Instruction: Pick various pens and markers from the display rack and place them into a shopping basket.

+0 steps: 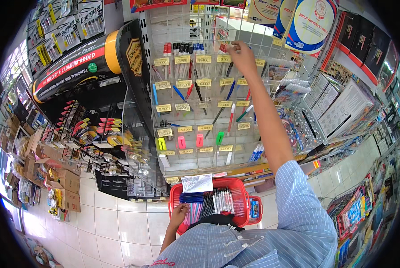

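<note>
My right hand (242, 55) is raised to the top row of a clear plastic pen display (200, 122). Its bent fingertips are beside red-capped markers (222, 48); whether they grip one is unclear. Lower down, my left hand (179, 211) is at the left side of a red plastic basket (242, 201), its fingers curled over pink pens (194, 211). Blue pens (190, 197), black pens (207, 205) and white pens (223, 201) lie bundled in the basket. A printed paper sheet (196, 183) rests at its far rim.
Highlighters (200, 140) stand in the display's lower pockets. Battery packs hang on a black rack (97, 129) at left. Cardboard boxes (69, 186) sit on the tiled floor (133, 219). A smaller red basket (259, 209) is beside the first. Notebooks (348, 109) are at right.
</note>
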Demonstrator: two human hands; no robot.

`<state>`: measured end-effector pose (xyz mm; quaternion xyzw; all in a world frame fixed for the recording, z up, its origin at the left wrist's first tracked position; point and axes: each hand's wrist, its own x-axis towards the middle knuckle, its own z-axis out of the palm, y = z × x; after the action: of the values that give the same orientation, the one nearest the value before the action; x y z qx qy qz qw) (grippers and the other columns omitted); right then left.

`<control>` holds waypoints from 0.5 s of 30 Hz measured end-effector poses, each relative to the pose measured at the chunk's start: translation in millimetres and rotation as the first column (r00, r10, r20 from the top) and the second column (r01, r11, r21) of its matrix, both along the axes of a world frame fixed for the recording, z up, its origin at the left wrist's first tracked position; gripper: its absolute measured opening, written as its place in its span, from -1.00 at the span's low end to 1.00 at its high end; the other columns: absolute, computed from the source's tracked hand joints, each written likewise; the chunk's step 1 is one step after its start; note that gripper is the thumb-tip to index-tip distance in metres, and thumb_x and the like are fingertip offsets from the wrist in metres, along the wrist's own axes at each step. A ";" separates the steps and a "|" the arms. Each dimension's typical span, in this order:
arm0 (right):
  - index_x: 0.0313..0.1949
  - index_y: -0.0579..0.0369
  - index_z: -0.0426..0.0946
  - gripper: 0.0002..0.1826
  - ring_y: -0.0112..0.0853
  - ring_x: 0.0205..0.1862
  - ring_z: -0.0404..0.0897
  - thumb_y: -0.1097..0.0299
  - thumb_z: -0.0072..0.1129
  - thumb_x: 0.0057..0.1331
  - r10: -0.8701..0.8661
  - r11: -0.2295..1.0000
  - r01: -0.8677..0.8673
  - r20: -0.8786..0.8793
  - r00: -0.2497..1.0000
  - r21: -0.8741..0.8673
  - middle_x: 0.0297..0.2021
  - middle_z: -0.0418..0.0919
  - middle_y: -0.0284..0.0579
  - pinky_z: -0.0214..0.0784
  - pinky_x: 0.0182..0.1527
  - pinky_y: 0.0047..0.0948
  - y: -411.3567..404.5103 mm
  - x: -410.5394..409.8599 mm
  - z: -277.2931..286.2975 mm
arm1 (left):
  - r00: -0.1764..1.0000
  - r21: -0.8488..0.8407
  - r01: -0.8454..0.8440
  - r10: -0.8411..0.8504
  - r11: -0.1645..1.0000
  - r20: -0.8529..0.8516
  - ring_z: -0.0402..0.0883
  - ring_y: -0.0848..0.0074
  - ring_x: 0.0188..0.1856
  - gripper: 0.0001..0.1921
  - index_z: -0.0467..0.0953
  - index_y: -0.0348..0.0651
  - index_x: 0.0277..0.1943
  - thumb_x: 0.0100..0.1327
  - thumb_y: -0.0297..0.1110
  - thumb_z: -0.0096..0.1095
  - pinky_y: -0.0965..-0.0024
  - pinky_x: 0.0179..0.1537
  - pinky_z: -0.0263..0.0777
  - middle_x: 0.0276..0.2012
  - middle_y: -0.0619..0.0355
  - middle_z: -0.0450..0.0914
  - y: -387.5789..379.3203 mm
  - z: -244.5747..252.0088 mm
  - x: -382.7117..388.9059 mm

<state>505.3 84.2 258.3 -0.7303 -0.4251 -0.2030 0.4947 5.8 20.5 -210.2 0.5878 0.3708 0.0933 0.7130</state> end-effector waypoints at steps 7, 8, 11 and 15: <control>-0.17 0.17 0.59 -0.69 -0.05 -0.25 0.65 0.18 0.25 0.26 -0.186 0.981 0.191 0.142 0.972 -0.025 -0.34 0.66 0.05 0.46 -0.19 -0.14 32.3 -5.6 19.0 | 0.998 0.088 -0.022 0.017 0.996 0.064 0.62 0.54 -0.25 -0.77 0.55 -0.32 0.02 0.42 -0.40 0.07 0.46 -0.18 0.49 -0.22 0.15 0.65 5.3 23.7 10.8; -0.17 0.17 0.59 -0.73 -0.07 -0.26 0.65 0.22 0.23 0.28 -0.108 0.989 0.079 0.236 0.966 0.129 -0.34 0.66 0.03 0.46 -0.21 -0.18 26.8 -13.9 28.4 | 0.999 0.102 -0.018 0.013 0.995 0.048 0.62 0.54 -0.26 -0.77 0.55 -0.33 0.02 0.42 -0.40 0.06 0.47 -0.18 0.49 -0.23 0.16 0.65 7.1 32.5 13.7; -0.20 0.14 0.60 -0.90 -0.17 -0.31 0.63 0.45 0.21 0.31 -0.091 0.885 -0.191 0.560 0.823 0.425 -0.32 0.66 -0.08 0.46 -0.26 -0.31 -14.4 -51.3 52.4 | 0.995 0.248 -0.001 -0.022 0.969 0.092 0.61 0.56 -0.27 -0.77 0.55 -0.34 0.02 0.41 -0.39 0.13 0.48 -0.15 0.47 -0.26 0.17 0.65 5.9 77.8 23.6; -0.13 0.07 0.58 -0.67 -0.29 -0.28 0.65 0.66 0.34 0.11 -0.034 0.922 -0.255 0.717 0.696 0.292 -0.21 0.68 -0.23 0.45 -0.23 -0.35 -96.1 -142.8 6.4 | 0.955 0.463 -0.146 0.002 0.874 0.298 0.61 0.45 -0.06 -0.74 0.49 -0.34 0.08 0.37 -0.46 0.16 0.39 0.03 0.45 -0.11 0.04 0.62 -2.3 173.4 41.6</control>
<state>362.6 -11.9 264.7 -0.4612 -0.5803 -0.5138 0.4319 47.5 18.2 -36.8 0.7114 0.2506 0.2943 0.5869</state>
